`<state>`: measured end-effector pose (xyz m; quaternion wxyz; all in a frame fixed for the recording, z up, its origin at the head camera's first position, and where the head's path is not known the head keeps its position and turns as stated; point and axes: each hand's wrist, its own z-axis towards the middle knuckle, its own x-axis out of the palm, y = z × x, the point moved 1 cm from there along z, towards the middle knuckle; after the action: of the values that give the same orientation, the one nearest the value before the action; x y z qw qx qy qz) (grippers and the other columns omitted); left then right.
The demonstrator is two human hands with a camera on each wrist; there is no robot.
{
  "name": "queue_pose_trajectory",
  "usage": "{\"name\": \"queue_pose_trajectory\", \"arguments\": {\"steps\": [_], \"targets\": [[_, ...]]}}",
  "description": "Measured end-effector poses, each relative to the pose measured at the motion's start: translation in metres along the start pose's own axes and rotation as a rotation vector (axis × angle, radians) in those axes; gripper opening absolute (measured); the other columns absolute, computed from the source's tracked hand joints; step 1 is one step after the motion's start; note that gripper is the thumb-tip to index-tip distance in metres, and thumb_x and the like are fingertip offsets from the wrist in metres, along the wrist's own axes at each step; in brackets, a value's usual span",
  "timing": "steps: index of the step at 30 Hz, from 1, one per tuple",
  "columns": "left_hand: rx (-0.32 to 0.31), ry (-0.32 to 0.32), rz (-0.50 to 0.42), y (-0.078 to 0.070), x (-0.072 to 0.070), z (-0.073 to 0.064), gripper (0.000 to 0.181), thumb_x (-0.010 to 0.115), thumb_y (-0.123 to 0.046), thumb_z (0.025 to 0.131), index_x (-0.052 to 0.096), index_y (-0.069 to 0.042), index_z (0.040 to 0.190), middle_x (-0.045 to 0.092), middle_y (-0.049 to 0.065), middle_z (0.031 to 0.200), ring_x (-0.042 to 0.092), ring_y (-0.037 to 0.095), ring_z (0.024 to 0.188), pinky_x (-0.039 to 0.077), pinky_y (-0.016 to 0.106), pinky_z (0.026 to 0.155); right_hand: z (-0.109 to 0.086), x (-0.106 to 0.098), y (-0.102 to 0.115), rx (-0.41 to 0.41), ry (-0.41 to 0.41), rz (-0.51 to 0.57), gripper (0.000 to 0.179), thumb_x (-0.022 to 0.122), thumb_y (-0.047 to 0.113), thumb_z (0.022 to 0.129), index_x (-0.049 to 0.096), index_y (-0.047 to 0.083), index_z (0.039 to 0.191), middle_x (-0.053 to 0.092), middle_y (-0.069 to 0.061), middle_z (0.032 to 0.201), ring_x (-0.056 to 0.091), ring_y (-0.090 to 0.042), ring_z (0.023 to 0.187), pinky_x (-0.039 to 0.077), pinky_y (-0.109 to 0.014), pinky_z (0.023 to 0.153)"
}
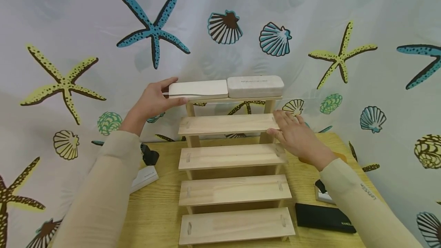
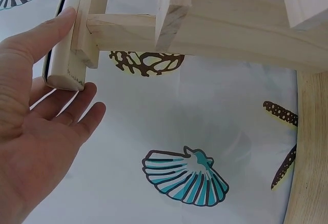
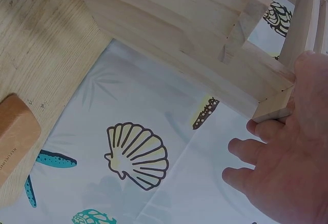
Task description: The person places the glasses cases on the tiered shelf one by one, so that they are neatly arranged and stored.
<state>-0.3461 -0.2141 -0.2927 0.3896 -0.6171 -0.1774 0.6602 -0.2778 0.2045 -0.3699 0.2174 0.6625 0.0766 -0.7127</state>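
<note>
A stepped wooden rack (image 1: 232,156) with several plank shelves stands on the table. On its top shelf lie a flat white case (image 1: 198,88) at the left and a rounded white case (image 1: 255,86) with faint lettering at the right, side by side. My left hand (image 1: 158,97) holds the flat case by its left end, thumb (image 2: 54,32) in front and fingers behind. One shelf lower, my right hand (image 1: 298,135) grips the right end of the plank. Its thumb lies at the front edge, and several fingertips (image 3: 243,149) reach past the plank's end.
Left of the rack, a black object (image 1: 149,155) and a white box (image 1: 144,178) lie on the wood-grain table (image 1: 162,209). At the right are a black case (image 1: 324,218) and a brown-orange case (image 3: 18,134). A patterned curtain (image 1: 220,7) hangs closely behind.
</note>
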Motion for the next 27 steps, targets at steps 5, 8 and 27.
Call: {"name": "queue_pose_trajectory", "arguments": {"steps": [5,8,27], "targets": [[0.004,0.011,-0.003,0.0,0.0,0.001,0.091,0.08,-0.031,0.096,0.028,-0.007,0.167,0.047,0.022,0.161,0.051,0.04,0.143,0.05,0.055,0.11,0.0,0.002,0.001,-0.001,0.0,0.0,0.078,0.037,0.05,0.113,0.015,-0.002,0.168,0.02,-0.024,0.174,0.021,-0.047,0.16,0.013,-0.068,0.128],[0.008,0.013,-0.009,-0.001,-0.001,0.001,0.093,0.08,-0.03,0.095,0.026,-0.01,0.168,0.042,0.02,0.165,0.049,0.04,0.145,0.048,0.056,0.113,0.0,0.002,0.001,-0.003,-0.005,-0.001,0.078,0.037,0.05,0.113,0.015,-0.002,0.168,0.02,-0.024,0.174,0.021,-0.047,0.16,0.013,-0.068,0.128],[-0.046,-0.14,-0.043,0.022,-0.015,-0.028,0.074,0.053,-0.052,0.108,0.028,-0.018,0.169,0.046,0.023,0.163,0.039,0.045,0.153,0.032,0.069,0.122,-0.001,0.003,0.0,-0.001,-0.004,0.01,0.079,0.037,0.051,0.113,0.014,-0.001,0.168,0.019,-0.023,0.175,0.019,-0.045,0.161,0.011,-0.067,0.129]]}}
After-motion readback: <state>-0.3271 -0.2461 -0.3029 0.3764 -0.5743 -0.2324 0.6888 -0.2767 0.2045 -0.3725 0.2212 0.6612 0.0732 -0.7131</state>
